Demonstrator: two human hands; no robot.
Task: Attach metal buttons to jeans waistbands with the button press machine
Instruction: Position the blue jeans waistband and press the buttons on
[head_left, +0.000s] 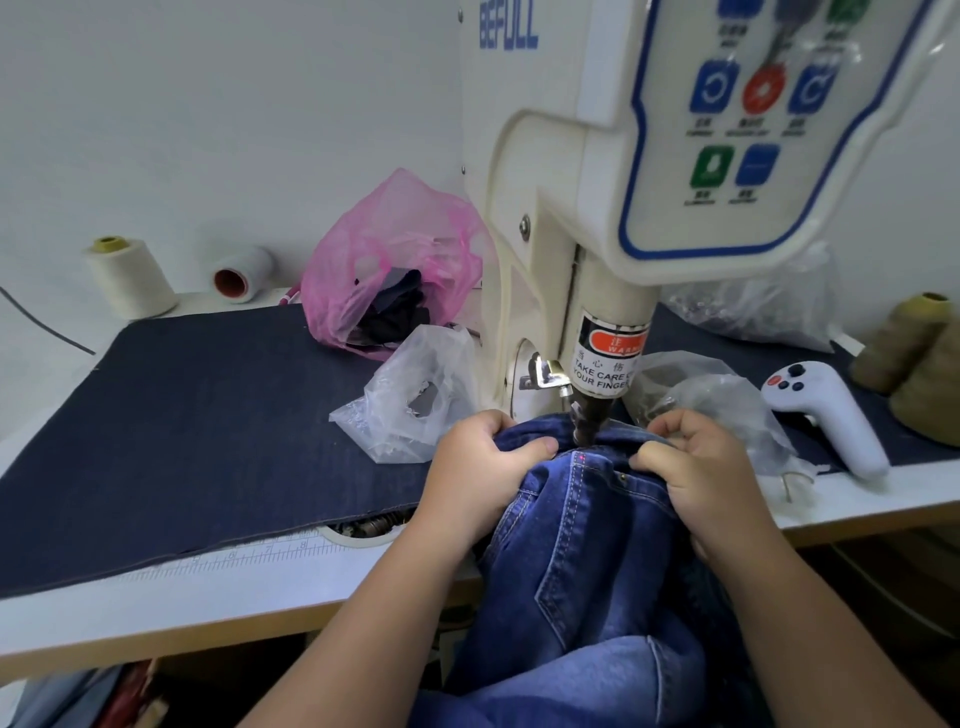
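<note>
Blue jeans (582, 545) hang off the table's front edge with the waistband lifted under the press head (587, 421) of the cream button press machine (561, 218). My left hand (483, 467) grips the waistband just left of the head, thumb on top. My right hand (706, 467) grips the waistband on the right side, fingers curled round the folded denim. A small metal rivet (625, 483) shows on the jeans beside my right thumb. The spot under the punch is hidden by the folded fabric.
Dark denim cloth (197, 431) covers the tabletop. A pink bag (384, 260) and a clear bag (415, 395) lie left of the machine, more clear bags (727, 395) to the right. A white handheld controller (826, 421), thread cones (130, 278) and tan cones (909, 353) stand around.
</note>
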